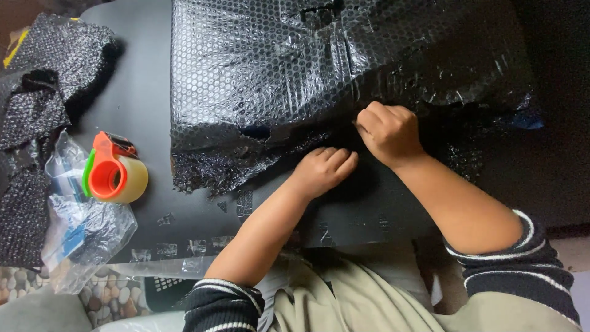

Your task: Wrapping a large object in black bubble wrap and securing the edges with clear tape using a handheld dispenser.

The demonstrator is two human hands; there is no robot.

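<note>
Our right hand (388, 131) is curled tight, pinching the lower edge of the black bubble-wrapped parcel (319, 67); our left hand (322, 171), fingers bent but gripping nothing, presses the loose wrap just below that edge. We judge the step to be folding and holding the flap down, which calls for tape. The tape dispenser (115, 169) sits left of the parcel on the dark counter (138, 92), with bare counter between them; spare wrap and clear bags lie further left.
</note>
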